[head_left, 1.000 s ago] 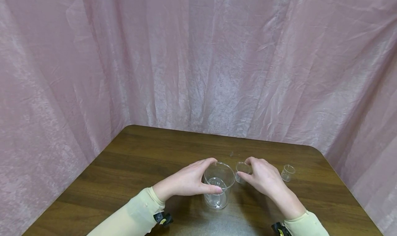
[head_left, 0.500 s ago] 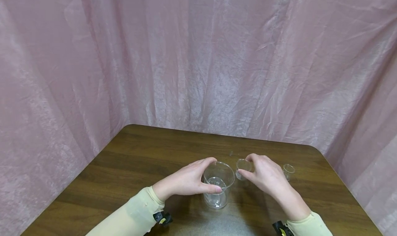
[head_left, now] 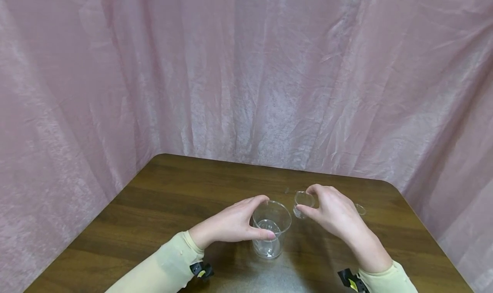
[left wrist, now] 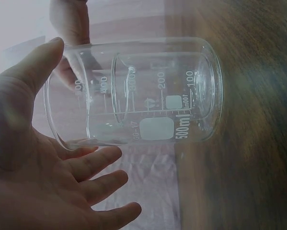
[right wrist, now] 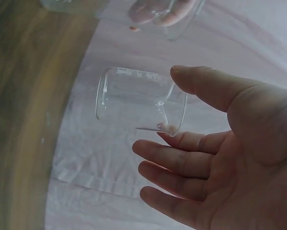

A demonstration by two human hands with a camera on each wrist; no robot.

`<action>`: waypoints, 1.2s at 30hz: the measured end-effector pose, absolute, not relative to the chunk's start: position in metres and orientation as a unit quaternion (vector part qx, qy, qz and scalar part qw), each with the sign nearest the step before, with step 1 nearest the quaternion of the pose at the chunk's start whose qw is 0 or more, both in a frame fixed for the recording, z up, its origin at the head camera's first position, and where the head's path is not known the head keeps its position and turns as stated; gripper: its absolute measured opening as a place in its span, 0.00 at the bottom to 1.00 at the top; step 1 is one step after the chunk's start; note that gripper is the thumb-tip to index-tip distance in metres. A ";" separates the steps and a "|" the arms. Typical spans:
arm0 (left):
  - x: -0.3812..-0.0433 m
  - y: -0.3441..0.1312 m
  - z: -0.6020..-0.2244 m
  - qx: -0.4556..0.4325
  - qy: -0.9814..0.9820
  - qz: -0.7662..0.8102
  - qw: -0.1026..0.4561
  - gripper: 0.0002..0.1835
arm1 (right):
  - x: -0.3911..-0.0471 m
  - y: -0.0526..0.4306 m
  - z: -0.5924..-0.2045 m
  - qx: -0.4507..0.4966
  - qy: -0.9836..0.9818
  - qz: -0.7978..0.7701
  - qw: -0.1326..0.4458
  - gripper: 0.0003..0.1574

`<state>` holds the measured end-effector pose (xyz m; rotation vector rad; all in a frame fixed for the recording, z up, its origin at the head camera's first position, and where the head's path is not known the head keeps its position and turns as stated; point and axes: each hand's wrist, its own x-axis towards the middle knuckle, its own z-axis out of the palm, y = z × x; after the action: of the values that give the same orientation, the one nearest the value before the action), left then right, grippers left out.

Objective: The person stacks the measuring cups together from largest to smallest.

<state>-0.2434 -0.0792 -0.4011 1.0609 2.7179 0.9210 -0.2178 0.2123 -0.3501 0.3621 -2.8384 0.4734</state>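
My left hand point(head_left: 235, 223) holds a large glass beaker point(left wrist: 157, 128) marked 500ml by its rim, thumb on one side and index finger on the other; its other fingers spread alongside. The large beaker stands upright on the table. A smaller glass beaker point(left wrist: 121, 91) sits nested inside it. To the right, my right hand point(head_left: 334, 210) pinches a small glass beaker point(right wrist: 133, 103) near its rim between thumb and index finger. This small beaker is upright and lifted above the table, close to the large beaker's right side. The remaining right fingers extend loosely.
Behind my right hand shows the rim of another small beaker point(head_left: 360, 209), mostly hidden by the hand. All stand on a dark wooden table point(head_left: 185, 186). A pink curtain point(head_left: 239, 79) hangs behind the table's far edge. Black wrist straps point(head_left: 201, 270) sit over pale sleeves.
My right hand has risen and moved slightly away with the small beaker, lifting it from the table and covering more of the beaker behind. My left hand and the large beaker have stayed in place.
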 end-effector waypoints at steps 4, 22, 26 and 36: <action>-0.244 -0.079 -0.401 0.349 0.887 0.301 0.041 0.52 | -0.217 0.210 -0.343 0.131 -0.970 0.165 0.119 0.35; -0.243 -0.080 -0.400 0.350 0.886 0.302 0.039 0.51 | -0.214 0.201 -0.327 0.136 -0.969 0.172 0.113 0.32; -0.243 -0.080 -0.400 0.351 0.886 0.300 0.036 0.51 | -0.212 0.201 -0.324 0.137 -0.969 0.172 0.115 0.34; -0.243 -0.079 -0.401 0.350 0.886 0.301 0.036 0.51 | -0.206 0.200 -0.321 0.137 -0.965 0.183 0.127 0.34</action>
<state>-0.2426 -0.0785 -0.4007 1.0761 2.7218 0.9251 -0.2064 0.2001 -0.3212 0.3976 -2.8090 0.5336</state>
